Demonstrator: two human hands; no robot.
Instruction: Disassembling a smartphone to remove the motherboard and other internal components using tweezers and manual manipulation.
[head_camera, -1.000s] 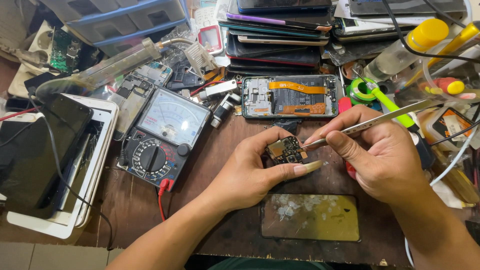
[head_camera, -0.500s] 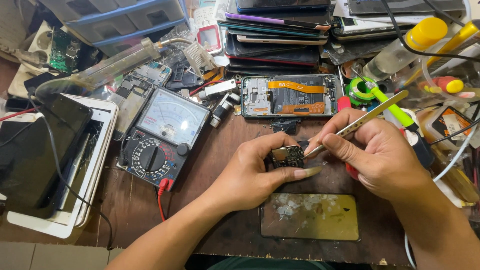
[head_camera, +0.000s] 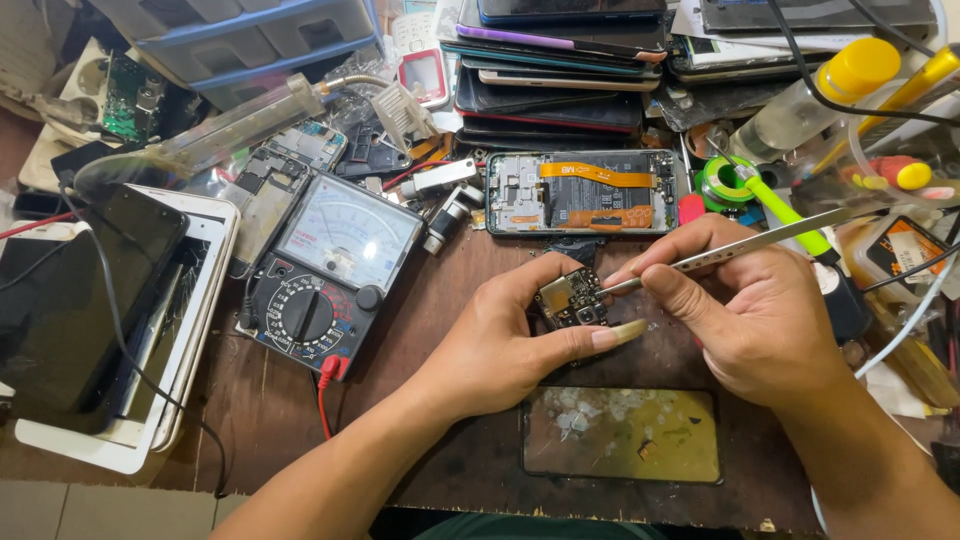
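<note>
Small circuit board (head_camera: 572, 298) pinched in left hand (head_camera: 500, 345) above tabletop (head_camera: 420, 440). Right hand (head_camera: 745, 310) clamps tweezers (head_camera: 735, 246), long axis rising to upper right, tip touching board's right edge.

Worn wooden bench (head_camera: 270, 410) carries a multimeter (head_camera: 330, 270), opened phone (head_camera: 583, 192), tablet (head_camera: 150, 330).

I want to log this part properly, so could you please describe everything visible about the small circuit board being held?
The small circuit board is dark, irregular in outline, with metal shields and tiny components on its upturned face. The left hand pinches it between thumb and fingers just above the wooden desk. The tip of the metal tweezers, held in the right hand, touches its right edge.
</note>
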